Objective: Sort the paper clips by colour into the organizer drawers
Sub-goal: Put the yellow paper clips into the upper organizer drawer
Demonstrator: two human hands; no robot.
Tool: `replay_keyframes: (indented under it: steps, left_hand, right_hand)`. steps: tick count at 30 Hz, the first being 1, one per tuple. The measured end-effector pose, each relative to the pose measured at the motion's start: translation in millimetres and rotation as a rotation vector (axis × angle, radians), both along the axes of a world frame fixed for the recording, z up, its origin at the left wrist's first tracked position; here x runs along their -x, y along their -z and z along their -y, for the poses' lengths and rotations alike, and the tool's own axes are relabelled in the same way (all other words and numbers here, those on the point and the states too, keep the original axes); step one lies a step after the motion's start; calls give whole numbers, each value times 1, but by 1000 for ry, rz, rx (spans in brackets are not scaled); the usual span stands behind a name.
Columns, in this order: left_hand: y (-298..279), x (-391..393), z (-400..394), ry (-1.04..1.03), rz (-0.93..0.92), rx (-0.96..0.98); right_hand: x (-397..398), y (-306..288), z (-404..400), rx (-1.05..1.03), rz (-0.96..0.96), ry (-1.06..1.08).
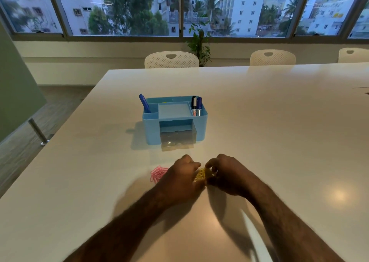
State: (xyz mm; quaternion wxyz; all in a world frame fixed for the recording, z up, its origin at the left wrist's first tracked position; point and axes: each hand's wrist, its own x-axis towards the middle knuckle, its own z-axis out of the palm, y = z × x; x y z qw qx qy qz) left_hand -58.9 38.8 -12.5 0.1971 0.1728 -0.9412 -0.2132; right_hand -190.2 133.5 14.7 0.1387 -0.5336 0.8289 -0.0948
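A light blue desk organizer [151, 125] stands on the white table, with its clear drawers [177, 139] pulled out toward me. In front of it lies a pile of yellow paper clips [200, 174], cupped between my two hands. My left hand [182, 176] presses on the pile from the left and my right hand [225, 173] closes on it from the right, fingers curled around the clips. A pile of pink paper clips [157, 173] lies on the table just left of my left hand, partly hidden by it.
Blue markers [144, 102] and a black and a blue marker [196, 105] stand in the organizer's top slots. The white table [279, 131] stretches far right and back. White chairs [171, 59] line its far edge, and the table's left edge [60, 129] drops to the floor.
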Motion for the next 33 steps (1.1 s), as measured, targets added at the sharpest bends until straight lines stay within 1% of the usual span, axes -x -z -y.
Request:
replay_keyframes:
  steps: [3, 7, 11, 14, 19, 21, 24, 27, 30, 31, 33]
  left_hand:
    - [0, 6, 0, -3, 18, 25]
    - [0, 9, 0, -2, -4, 61]
    - [-1, 8, -2, -39, -6, 45]
    - [-4, 7, -3, -42, 26, 30]
    - [-11, 3, -4, -56, 105, -37]
    - [-14, 1, -3, -72, 126, -85]
    - [-21, -3, 0, -112, 134, -200]
    - [-34, -8, 8, -174, 78, -360]
    - [-56, -11, 23, -256, -38, -528]
    - [-63, -11, 29, -283, -93, -543]
    - [-79, -6, 43, -350, -190, -504]
  right_hand:
    - [-1, 3, 0, 62, 9, -4]
    - [-3, 2, -2, 87, 13, 4]
    - [-4, 2, -3, 86, 8, -11]
    - [-6, 2, -3, 92, 20, 17]
    - [-10, 2, -4, 68, -41, 0]
    - [-10, 0, -4, 70, -24, -8]
    - [-10, -6, -3, 86, 52, -16]
    - [-6, -21, 1, 164, 163, -1]
    - [-3, -41, 14, 316, 374, 87]
    - [-4, -48, 21, 363, 406, 116]
    - [-3, -60, 38, 450, 398, 149]
